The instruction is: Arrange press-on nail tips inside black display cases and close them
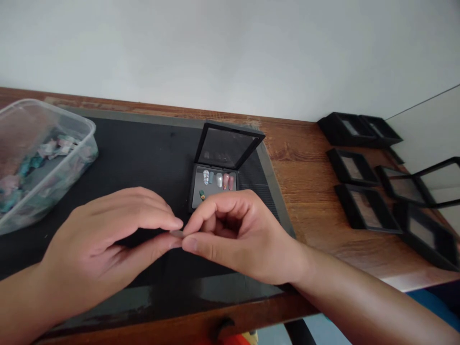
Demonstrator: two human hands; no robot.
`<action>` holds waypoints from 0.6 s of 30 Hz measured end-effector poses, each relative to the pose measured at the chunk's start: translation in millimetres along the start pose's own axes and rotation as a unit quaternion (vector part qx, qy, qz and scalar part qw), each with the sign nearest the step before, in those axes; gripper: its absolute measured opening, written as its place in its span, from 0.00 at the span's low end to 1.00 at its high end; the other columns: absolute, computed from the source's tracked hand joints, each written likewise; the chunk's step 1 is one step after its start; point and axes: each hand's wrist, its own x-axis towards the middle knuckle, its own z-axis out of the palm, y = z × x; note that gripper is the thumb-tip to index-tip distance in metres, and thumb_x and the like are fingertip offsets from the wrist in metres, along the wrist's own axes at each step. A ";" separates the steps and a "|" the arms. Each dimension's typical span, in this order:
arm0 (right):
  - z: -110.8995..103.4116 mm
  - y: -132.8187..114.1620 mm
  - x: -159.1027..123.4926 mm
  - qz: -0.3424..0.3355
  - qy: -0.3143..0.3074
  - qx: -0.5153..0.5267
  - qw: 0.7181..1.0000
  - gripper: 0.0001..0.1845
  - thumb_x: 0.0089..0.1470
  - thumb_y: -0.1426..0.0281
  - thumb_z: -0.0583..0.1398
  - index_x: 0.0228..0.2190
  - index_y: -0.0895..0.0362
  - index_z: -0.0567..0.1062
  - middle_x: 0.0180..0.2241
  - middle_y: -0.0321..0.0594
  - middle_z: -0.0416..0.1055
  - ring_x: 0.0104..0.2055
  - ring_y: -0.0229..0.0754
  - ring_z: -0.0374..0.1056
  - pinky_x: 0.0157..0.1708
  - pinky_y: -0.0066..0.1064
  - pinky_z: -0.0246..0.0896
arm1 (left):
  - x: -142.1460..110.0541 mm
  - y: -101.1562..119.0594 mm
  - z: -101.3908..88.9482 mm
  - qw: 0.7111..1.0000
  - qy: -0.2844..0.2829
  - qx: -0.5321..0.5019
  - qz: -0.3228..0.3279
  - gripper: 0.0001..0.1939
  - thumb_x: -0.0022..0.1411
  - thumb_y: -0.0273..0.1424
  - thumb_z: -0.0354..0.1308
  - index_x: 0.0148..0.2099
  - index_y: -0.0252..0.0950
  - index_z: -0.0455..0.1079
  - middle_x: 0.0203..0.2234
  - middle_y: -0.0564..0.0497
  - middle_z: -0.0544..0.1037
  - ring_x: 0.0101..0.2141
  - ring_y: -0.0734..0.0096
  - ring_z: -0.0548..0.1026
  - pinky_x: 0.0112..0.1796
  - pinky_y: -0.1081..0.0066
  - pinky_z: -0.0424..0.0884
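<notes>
My left hand [118,239] and my right hand [230,235] meet at their fingertips above the black mat. Pinched between them is a small, pale press-on nail [177,234], mostly covered by the fingers. Just beyond, an open black display case [192,191] stands with its clear-windowed lid [230,146] tilted up. Several decorated press-on nails [219,179] lie in its grey insert, in silver, pink, blue-grey and white patterns. A green one with a gold detail [201,195] sits lower left. My right hand hides the case's near right part.
At left stands a clear plastic tub [77,165] with many small teal, pink and white pieces. Several black windowed cases [359,206] lie on the wooden table [298,177] at right, one with its lid raised. A white wall [223,57] rises behind.
</notes>
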 end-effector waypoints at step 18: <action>2.3 6.5 0.8 0.021 -0.024 0.016 0.999 0.17 0.45 0.68 0.82 0.29 0.59 0.81 0.25 0.31 0.77 0.24 0.28 0.66 0.23 0.19 0.60 | -4.3 5.4 0.3 0.982 -0.055 -0.168 -0.068 0.13 0.73 0.24 0.61 0.50 0.51 0.78 0.33 0.60 0.84 0.34 0.76 0.82 0.35 0.73 0.80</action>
